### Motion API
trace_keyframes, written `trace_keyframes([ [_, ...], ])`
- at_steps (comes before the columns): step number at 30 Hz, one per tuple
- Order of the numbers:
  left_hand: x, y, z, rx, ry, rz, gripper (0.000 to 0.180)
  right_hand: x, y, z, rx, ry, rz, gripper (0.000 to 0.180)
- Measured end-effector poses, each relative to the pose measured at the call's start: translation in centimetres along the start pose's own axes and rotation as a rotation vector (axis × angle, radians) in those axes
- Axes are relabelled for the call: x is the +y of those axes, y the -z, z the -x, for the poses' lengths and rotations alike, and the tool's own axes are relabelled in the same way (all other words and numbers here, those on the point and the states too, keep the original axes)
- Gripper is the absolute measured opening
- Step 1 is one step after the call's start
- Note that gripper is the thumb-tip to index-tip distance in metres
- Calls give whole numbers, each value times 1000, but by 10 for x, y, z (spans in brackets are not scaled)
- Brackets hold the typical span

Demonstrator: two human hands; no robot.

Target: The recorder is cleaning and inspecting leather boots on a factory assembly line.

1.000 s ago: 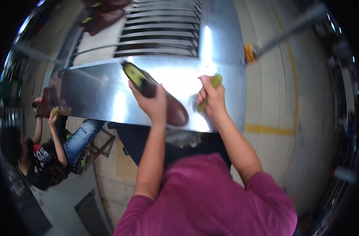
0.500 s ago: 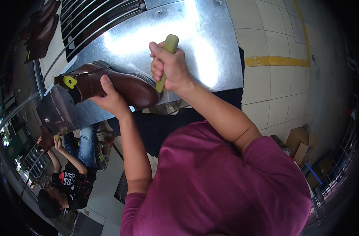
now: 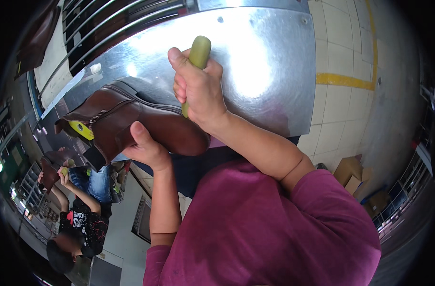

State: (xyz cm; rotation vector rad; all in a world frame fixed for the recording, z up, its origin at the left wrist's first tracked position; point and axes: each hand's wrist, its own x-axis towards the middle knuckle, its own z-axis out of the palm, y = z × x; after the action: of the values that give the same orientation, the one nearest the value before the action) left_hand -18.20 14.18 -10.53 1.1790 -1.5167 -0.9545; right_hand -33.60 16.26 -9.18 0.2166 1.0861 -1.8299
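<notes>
A brown leather ankle boot [image 3: 151,125] with a side zip lies on its side, toe to the right. A yellow tag-like piece [image 3: 80,127] shows at its opening. My left hand [image 3: 148,148] is closed around the boot's near side, thumb on the leather and fingers hidden beneath. My right hand [image 3: 201,88] grips a yellow-green stick [image 3: 200,51] with a rounded upper end; what it is made of I cannot tell. The stick's lower end touches or nearly touches the boot's edge by the sole, near the toe.
Beneath the boot is a shiny metal tabletop [image 3: 279,57]. A rack of metal bars [image 3: 96,40] adjoins it at the far left, with more brown footwear [image 3: 39,40] beyond. At lower left a co-worker [image 3: 86,224] holds another brown shoe [image 3: 49,174]. Cardboard boxes [image 3: 348,172] stand at right.
The boot and my left hand are nearer and lower in view, and the boot's toe has shifted right. My right hand with the stick has moved slightly left along the boot's edge.
</notes>
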Motion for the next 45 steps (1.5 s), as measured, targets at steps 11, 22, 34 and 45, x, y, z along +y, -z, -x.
trace_keyframes([
  [11,4,-4,0,-47,13,16,63,-11,2,-9,-269,-66,-12,26],
  [22,2,9,30,-43,87,24,76,-24,17,31,-205,-110,167,24],
  [34,30,15,23,-15,-61,-116,66,-28,25,65,-361,-42,258,30],
  [45,37,10,37,-17,-97,112,69,-45,69,86,-99,-47,-99,27],
])
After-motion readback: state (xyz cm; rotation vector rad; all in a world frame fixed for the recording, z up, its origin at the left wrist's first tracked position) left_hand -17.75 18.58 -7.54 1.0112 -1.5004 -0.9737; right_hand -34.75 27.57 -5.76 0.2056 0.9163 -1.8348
